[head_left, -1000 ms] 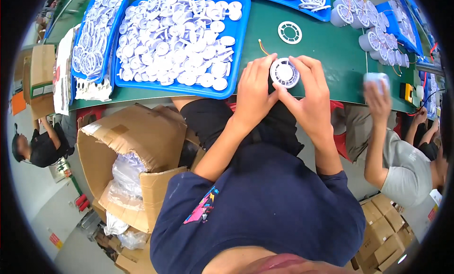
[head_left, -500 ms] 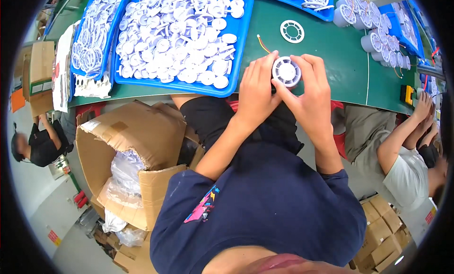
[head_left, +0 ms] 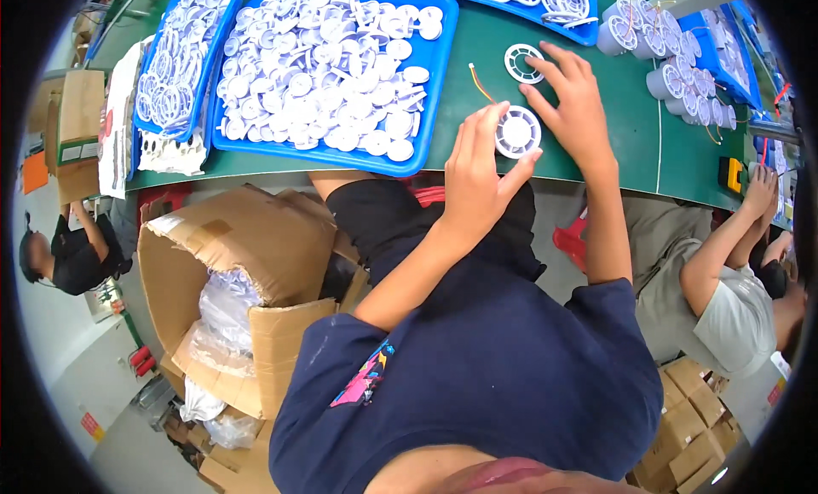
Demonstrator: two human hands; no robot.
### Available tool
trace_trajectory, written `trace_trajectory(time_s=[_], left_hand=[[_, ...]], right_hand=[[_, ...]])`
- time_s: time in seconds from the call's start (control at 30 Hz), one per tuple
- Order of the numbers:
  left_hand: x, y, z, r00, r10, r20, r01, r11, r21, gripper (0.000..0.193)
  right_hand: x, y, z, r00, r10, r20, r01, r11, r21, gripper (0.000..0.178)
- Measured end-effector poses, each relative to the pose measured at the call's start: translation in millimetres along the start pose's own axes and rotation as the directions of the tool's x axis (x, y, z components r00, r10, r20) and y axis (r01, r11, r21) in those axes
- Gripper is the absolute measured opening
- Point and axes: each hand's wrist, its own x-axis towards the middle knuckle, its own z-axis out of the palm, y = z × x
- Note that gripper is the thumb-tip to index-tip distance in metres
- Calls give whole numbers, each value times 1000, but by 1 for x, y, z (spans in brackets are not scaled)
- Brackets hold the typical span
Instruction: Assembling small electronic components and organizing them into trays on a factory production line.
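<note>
My left hand (head_left: 479,172) is closed around a white round fan-like housing (head_left: 518,132), its spoked face turned up. The thumb curves along the near side and the fingers along the left. A thin lead of orange and dark wires (head_left: 481,83) with a small white plug sticks out beyond that hand. Just past the housing, a flat white slotted ring (head_left: 512,64) lies on the green table. My right hand (head_left: 573,106) is over the ring's right side, fingers spread and thumb by its near rim. Whether the fingertips touch the ring cannot be made out.
A blue tray (head_left: 441,85) heaped with white round stemmed parts is at left, beside another blue tray (head_left: 203,85) of white rings. Several white cylindrical housings (head_left: 669,89) stand at right near a co-worker's hands (head_left: 761,190). An opened cardboard box (head_left: 239,230) sits below the table's edge.
My right hand has let go of the housing and moved up and away to the slotted ring. My left hand keeps the housing, now held alone in nearly the same place.
</note>
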Motion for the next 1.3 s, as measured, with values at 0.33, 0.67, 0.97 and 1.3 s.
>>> trace_trajectory(time_s=[0.33,0.67,0.97,1.3], left_hand=[[1,-2,-1,1000,0,22,0,1000,6,64],[32,21,94,978,110,178,-81,983,-163,60],[30,21,158,958,142,247,-58,946,-320,84],[8,5,-10,948,69,311,-121,981,152,35]], right_hand=[[-13,13,-14,924,340,-177,-311,935,171,22],[-68,41,-126,558,685,-468,-259,679,687,31],[-59,-19,-104,803,534,-263,-344,777,528,25],[-11,-4,-10,885,417,-208,-367,899,239,16]])
